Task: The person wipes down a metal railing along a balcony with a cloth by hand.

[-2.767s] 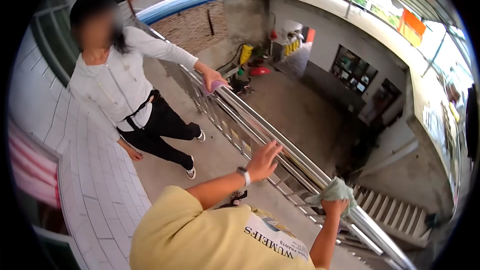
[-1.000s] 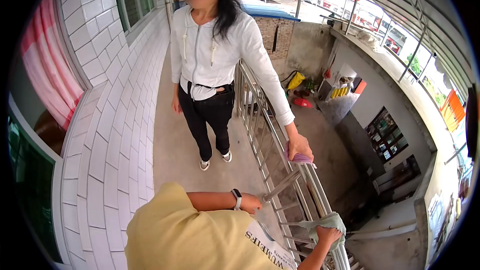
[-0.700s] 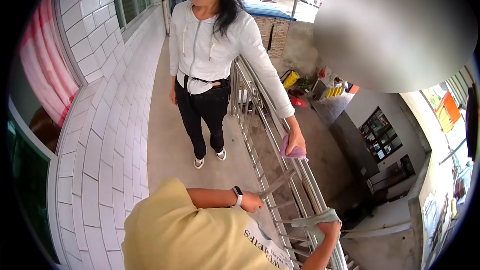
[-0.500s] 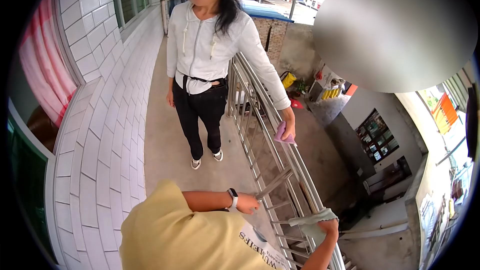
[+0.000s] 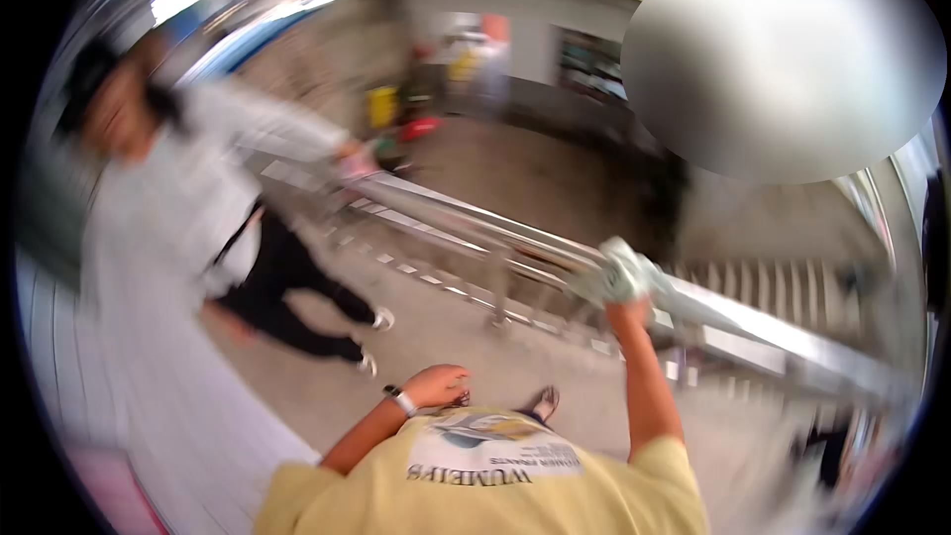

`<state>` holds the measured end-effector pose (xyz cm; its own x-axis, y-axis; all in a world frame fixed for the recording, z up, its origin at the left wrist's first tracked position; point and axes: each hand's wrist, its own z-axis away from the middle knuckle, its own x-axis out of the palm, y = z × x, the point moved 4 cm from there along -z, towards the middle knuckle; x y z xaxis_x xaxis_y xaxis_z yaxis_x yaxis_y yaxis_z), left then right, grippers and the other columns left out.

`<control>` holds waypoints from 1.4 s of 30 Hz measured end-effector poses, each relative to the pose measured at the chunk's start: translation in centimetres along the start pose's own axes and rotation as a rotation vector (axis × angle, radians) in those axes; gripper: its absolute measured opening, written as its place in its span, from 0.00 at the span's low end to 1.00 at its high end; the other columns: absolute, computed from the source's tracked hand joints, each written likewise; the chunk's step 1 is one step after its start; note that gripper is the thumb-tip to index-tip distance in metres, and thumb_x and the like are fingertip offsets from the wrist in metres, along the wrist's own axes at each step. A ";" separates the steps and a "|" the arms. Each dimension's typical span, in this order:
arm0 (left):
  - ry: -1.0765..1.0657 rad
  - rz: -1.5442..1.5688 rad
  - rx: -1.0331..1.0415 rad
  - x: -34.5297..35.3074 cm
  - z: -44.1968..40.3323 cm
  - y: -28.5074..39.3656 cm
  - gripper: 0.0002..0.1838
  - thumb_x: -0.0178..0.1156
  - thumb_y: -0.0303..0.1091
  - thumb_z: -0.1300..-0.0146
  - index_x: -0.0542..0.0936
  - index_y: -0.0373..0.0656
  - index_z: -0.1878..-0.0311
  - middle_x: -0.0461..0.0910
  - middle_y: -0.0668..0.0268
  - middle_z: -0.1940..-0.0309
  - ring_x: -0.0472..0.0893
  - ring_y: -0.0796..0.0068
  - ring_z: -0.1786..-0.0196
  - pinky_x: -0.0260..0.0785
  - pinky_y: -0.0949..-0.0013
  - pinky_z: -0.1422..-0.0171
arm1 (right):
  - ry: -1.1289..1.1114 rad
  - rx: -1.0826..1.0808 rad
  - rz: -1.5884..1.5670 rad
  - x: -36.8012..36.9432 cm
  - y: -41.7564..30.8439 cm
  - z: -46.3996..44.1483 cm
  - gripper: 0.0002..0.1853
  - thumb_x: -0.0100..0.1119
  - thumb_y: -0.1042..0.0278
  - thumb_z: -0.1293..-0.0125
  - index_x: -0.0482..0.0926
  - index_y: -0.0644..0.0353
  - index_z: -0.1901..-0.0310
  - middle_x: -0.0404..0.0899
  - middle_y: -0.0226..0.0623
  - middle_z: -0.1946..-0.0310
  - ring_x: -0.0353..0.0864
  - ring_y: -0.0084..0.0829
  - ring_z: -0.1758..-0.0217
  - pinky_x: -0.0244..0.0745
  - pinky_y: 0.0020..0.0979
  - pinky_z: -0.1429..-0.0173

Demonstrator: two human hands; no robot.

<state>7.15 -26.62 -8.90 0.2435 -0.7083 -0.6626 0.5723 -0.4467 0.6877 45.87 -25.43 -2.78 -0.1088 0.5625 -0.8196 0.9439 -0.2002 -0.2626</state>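
Note:
My right hand [image 5: 627, 309] is closed on a pale green cloth [image 5: 622, 271], which lies over the top of the metal railing [image 5: 773, 325]. My left hand [image 5: 439, 385], with a watch at its wrist, hangs in front of my yellow shirt, away from the railing. Its fingers are bent and partly blurred, so what they do is hard to tell. Farther along the railing, a co-worker's hand [image 5: 352, 151] rests with a pink cloth [image 5: 358, 165] on the top rail.
The co-worker [image 5: 178, 198], in a white jacket and black trousers, stands at the left on the walkway floor [image 5: 436, 332]. Beyond the railing lies a lower courtyard [image 5: 535, 163], with steps [image 5: 763, 287] at the right. A white wall [image 5: 149, 386] runs along the left.
The view has swung right and blurred, so the railing now crosses the frame more flatly. My right hand still holds the green cloth on the rail. The co-worker now appears farther left.

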 end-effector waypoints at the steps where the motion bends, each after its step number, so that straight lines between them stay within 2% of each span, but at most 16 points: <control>1: 0.013 0.011 0.005 -1.2 0.5 -0.3 0.20 0.59 0.40 0.37 0.76 0.37 0.47 0.80 0.52 0.54 0.80 0.55 0.51 0.72 0.59 0.46 | 0.070 0.304 -0.465 1.3 0.0 1.6 0.24 0.61 0.71 0.48 0.76 0.55 0.46 0.77 0.43 0.47 0.74 0.47 0.42 0.70 0.41 0.41; 4: 0.011 0.048 0.050 -2.5 1.5 -2.1 0.17 0.60 0.36 0.37 0.77 0.37 0.49 0.81 0.52 0.55 0.82 0.58 0.53 0.74 0.62 0.48 | 0.168 0.462 -0.750 6.0 -2.7 7.3 0.21 0.60 0.69 0.47 0.75 0.58 0.48 0.77 0.47 0.51 0.74 0.48 0.46 0.70 0.42 0.43; 5: -0.003 0.105 0.056 -2.4 1.7 -2.7 0.16 0.60 0.35 0.37 0.77 0.38 0.50 0.82 0.52 0.57 0.83 0.57 0.56 0.75 0.62 0.50 | 0.065 0.666 -0.726 8.3 -3.2 10.8 0.22 0.60 0.70 0.48 0.75 0.59 0.48 0.76 0.47 0.53 0.74 0.48 0.47 0.69 0.42 0.42; 7: -0.119 0.133 0.103 -1.4 2.0 -4.9 0.13 0.60 0.34 0.37 0.79 0.38 0.52 0.83 0.54 0.59 0.84 0.64 0.59 0.75 0.66 0.52 | 0.193 0.661 -0.842 7.0 -5.3 16.8 0.24 0.59 0.68 0.47 0.73 0.58 0.46 0.76 0.49 0.51 0.73 0.48 0.44 0.68 0.43 0.40; 9: -0.103 0.225 -0.020 -0.7 0.8 -6.2 0.12 0.60 0.33 0.37 0.80 0.37 0.54 0.83 0.57 0.63 0.83 0.69 0.61 0.75 0.68 0.54 | -0.103 0.637 -0.420 4.6 -5.7 25.0 0.21 0.58 0.67 0.45 0.75 0.57 0.48 0.75 0.47 0.49 0.71 0.47 0.40 0.67 0.45 0.39; 11: -0.184 0.169 0.060 0.6 -1.2 -6.3 0.11 0.59 0.32 0.36 0.80 0.37 0.55 0.83 0.60 0.64 0.83 0.72 0.61 0.74 0.71 0.54 | 0.056 1.090 -0.517 4.4 -5.1 37.8 0.17 0.59 0.69 0.46 0.79 0.57 0.53 0.79 0.43 0.52 0.75 0.44 0.44 0.71 0.44 0.43; 13: -0.206 0.128 0.108 1.6 -2.8 -5.3 0.10 0.59 0.31 0.35 0.80 0.36 0.56 0.83 0.63 0.65 0.82 0.76 0.61 0.74 0.73 0.55 | -0.156 1.373 -0.489 -0.8 -5.7 48.6 0.15 0.61 0.70 0.48 0.81 0.56 0.56 0.82 0.43 0.57 0.80 0.43 0.51 0.75 0.42 0.49; 16: -0.165 0.063 0.264 2.0 -6.3 0.0 0.10 0.59 0.32 0.35 0.81 0.37 0.55 0.83 0.61 0.65 0.82 0.73 0.62 0.74 0.71 0.56 | -0.193 2.000 -0.061 -8.1 -7.5 63.9 0.16 0.61 0.63 0.45 0.81 0.60 0.55 0.82 0.49 0.56 0.82 0.42 0.51 0.76 0.42 0.51; 21: -0.232 0.254 0.403 5.6 -10.8 8.3 0.10 0.57 0.30 0.34 0.79 0.37 0.53 0.83 0.61 0.63 0.82 0.74 0.62 0.73 0.72 0.54 | 0.808 2.640 -0.259 -15.9 -14.7 70.2 0.16 0.57 0.65 0.42 0.80 0.69 0.58 0.82 0.51 0.61 0.85 0.43 0.63 0.79 0.39 0.59; 25: -0.396 0.065 0.413 11.5 -12.4 12.8 0.11 0.59 0.32 0.35 0.79 0.37 0.53 0.82 0.66 0.65 0.80 0.78 0.61 0.72 0.74 0.55 | 1.000 2.505 -0.422 -12.6 -13.9 71.0 0.21 0.62 0.64 0.48 0.80 0.72 0.55 0.82 0.51 0.59 0.84 0.44 0.60 0.77 0.39 0.56; 29: -0.755 -0.146 0.484 19.7 -11.5 16.1 0.15 0.59 0.35 0.36 0.79 0.37 0.50 0.83 0.54 0.59 0.83 0.63 0.58 0.75 0.65 0.53 | 0.676 2.379 -0.444 -11.9 -8.6 71.3 0.23 0.66 0.61 0.50 0.81 0.70 0.55 0.83 0.47 0.60 0.83 0.41 0.60 0.76 0.38 0.55; 31: -0.887 -0.225 0.652 23.2 -10.0 19.4 0.17 0.59 0.37 0.37 0.78 0.36 0.49 0.83 0.53 0.58 0.83 0.59 0.56 0.76 0.62 0.52 | 0.539 2.286 -0.493 -12.4 -5.9 70.9 0.22 0.67 0.62 0.50 0.81 0.68 0.56 0.83 0.43 0.62 0.83 0.38 0.63 0.77 0.36 0.56; 33: -1.076 -0.229 0.627 26.2 -8.3 23.3 0.18 0.59 0.37 0.36 0.78 0.35 0.48 0.82 0.51 0.58 0.83 0.57 0.56 0.75 0.62 0.50 | 0.213 2.173 -0.305 -14.2 -1.9 71.0 0.20 0.67 0.60 0.51 0.83 0.66 0.59 0.84 0.42 0.63 0.83 0.36 0.61 0.76 0.36 0.55; 34: -1.129 -0.223 0.663 27.0 -7.4 25.7 0.18 0.59 0.37 0.36 0.77 0.35 0.48 0.82 0.51 0.58 0.83 0.57 0.56 0.74 0.63 0.50 | 0.207 2.201 -0.284 -16.8 -1.1 68.8 0.19 0.67 0.60 0.50 0.83 0.64 0.59 0.85 0.44 0.63 0.83 0.35 0.60 0.76 0.35 0.55; 39: -1.291 -0.276 0.745 29.0 -6.6 35.0 0.19 0.58 0.37 0.36 0.77 0.34 0.48 0.82 0.50 0.57 0.82 0.55 0.54 0.73 0.61 0.49 | 0.728 2.189 -0.377 -17.4 2.1 69.6 0.21 0.67 0.62 0.48 0.82 0.65 0.54 0.84 0.40 0.57 0.82 0.34 0.56 0.75 0.34 0.52; 42: -1.296 -0.358 0.779 31.2 -10.6 36.2 0.19 0.59 0.36 0.35 0.76 0.35 0.45 0.81 0.51 0.53 0.81 0.56 0.50 0.73 0.62 0.46 | 0.812 2.175 -0.374 -16.3 2.8 70.2 0.21 0.68 0.62 0.48 0.82 0.65 0.54 0.84 0.41 0.57 0.82 0.34 0.56 0.75 0.34 0.51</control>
<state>43.74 -59.12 -7.79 -0.8669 -0.2940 -0.4026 -0.1837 -0.5623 0.8063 28.39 -91.45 -25.90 0.4798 0.7355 -0.4784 -0.7199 0.0183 -0.6938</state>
